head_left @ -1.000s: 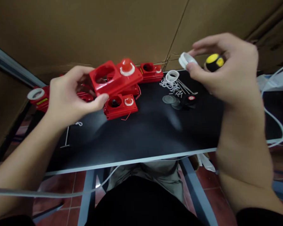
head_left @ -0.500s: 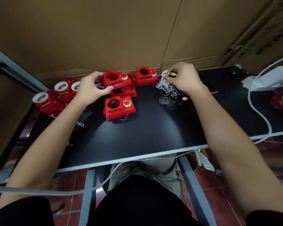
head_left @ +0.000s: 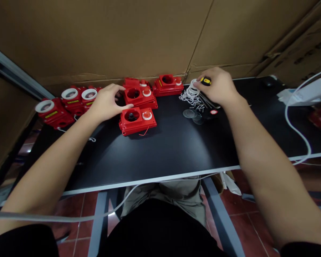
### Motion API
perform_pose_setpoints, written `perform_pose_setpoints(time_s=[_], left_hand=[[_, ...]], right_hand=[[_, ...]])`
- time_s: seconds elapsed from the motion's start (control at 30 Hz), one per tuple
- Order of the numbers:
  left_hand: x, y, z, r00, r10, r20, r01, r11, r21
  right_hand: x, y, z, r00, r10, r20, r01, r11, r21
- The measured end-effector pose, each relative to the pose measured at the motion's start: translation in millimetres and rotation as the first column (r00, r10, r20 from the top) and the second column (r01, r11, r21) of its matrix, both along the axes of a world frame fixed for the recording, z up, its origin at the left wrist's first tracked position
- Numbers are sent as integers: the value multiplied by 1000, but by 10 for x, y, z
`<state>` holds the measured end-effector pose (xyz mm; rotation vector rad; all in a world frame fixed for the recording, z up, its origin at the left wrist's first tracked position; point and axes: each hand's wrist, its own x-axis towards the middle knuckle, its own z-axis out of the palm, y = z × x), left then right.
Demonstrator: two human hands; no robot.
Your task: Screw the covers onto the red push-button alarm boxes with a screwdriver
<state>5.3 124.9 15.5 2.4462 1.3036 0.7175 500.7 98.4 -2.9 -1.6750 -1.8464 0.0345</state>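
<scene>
My left hand (head_left: 106, 102) rests with fingers curled on the left side of a red plastic housing (head_left: 139, 96) that lies at the back of the black table (head_left: 171, 146). A second red housing (head_left: 137, 120) with a black centre and a red button sits just in front of it. My right hand (head_left: 217, 86) is closed round a black and yellow screwdriver handle (head_left: 205, 81) and reaches into a pile of white rings (head_left: 190, 93) and metal screws (head_left: 203, 103).
Another red housing (head_left: 168, 84) stands against the cardboard wall (head_left: 139, 35). Three red units with white rings (head_left: 69, 100) sit at the back left. Clear discs (head_left: 190, 114) lie near the screws. A white cable (head_left: 296, 121) loops over the right table edge.
My left hand has lowered the red housing from mid-air onto the table at the back. My right hand has dropped from holding a white ring near the camera to the pile of rings.
</scene>
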Motion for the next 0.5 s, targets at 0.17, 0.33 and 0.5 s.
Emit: perform_pose_setpoints(time_s=[0.17, 0.33, 0.5], left_hand=[[-11, 32, -60, 1000, -16, 23, 17, 1000, -23], [10, 28, -39, 998, 48, 33, -46, 996, -73], [-185, -86, 360, 988, 90, -122, -103, 989, -102]], right_hand=[[-75, -182, 231, 996, 64, -56, -58, 993, 105], [-581, -612, 363, 977, 212, -31, -203, 962, 181], [-1274, -939, 244, 872, 489, 31, -490, 872, 14]])
